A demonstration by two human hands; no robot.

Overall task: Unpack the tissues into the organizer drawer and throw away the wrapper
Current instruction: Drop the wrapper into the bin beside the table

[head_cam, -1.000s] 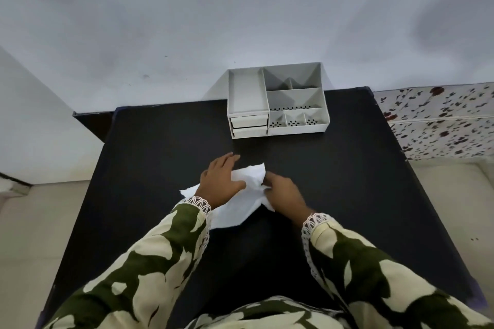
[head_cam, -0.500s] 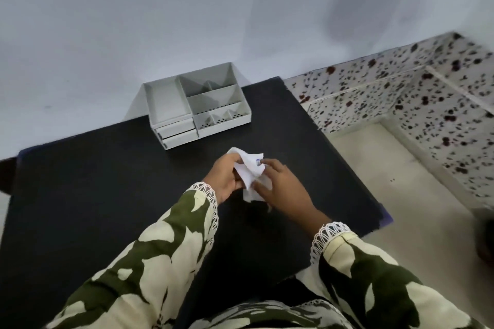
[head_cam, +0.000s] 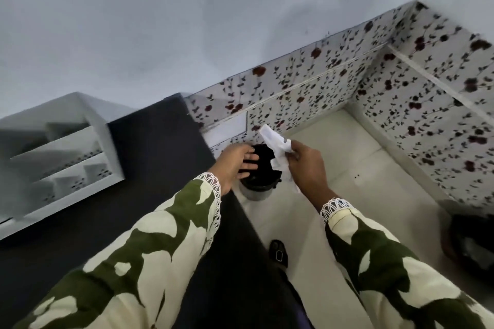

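My right hand (head_cam: 304,165) grips a crumpled white wrapper (head_cam: 275,145), holding it just above and to the right of a small bin (head_cam: 258,189) with a black lid on the floor beside the table. Fingers spread, my left hand (head_cam: 235,164) rests on the bin's black lid. The white organizer (head_cam: 66,157) stands on the black table (head_cam: 149,141) at the left, blurred by motion. Its drawers are out of sight at the frame's left edge.
A flower-patterned tiled wall (head_cam: 334,83) runs behind the bin and turns a corner at the right. A dark round object (head_cam: 473,243) sits on the floor at the right edge. My sandalled foot (head_cam: 278,252) stands on the pale floor by the table's edge.
The view has swung right, from the table top to the floor beside it. Both hands left the table; the right carried the crumpled wrapper over the bin and the left reached onto its lid.
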